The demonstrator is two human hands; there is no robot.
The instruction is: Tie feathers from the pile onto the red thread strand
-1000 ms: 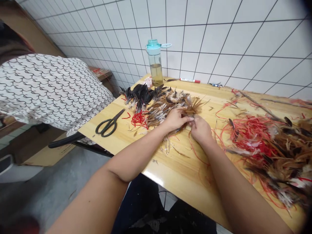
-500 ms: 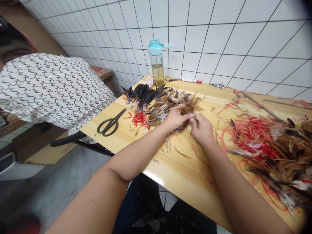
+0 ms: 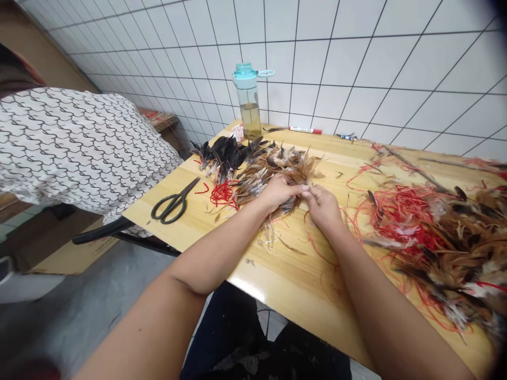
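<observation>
Two sets of fingers (image 3: 303,188) met tip to tip, pinched shut on a small tuft of the brown feathers (image 3: 283,164); number of quills in the pinch too small to tell. Left hand (image 3: 279,192) lying over the near edge of that pile, knuckles up. Right hand (image 3: 325,208) just beside it, wrist low over the table (image 3: 285,274). Pile itself at mid-table, directly beyond the hands, tips fanned toward the wall. Loose red strand (image 3: 313,244) curling from beneath the right hand across bare wood. Judged good practice for this pinch: grip close to the quill ends rather than the vanes; light pressure only, vanes probably easy to crease; tuft raised clear before any pull, to avoid dragging neighbours out of the pile; forearms rested for steadiness. Outward to the left: knot of red string (image 3: 222,194) touching the pile, black feathers (image 3: 224,153) behind it, scissors (image 3: 172,203) with blades together, apart near the table edge. Behind: bottle (image 3: 247,100) upright by the tiled wall, marker (image 3: 304,130) lying flat. Far right: large tangled heap (image 3: 435,232) of feathers and red string, well apart from the hands. Beyond the left table edge: a person in a patterned shirt (image 3: 79,142), not touching the work.
</observation>
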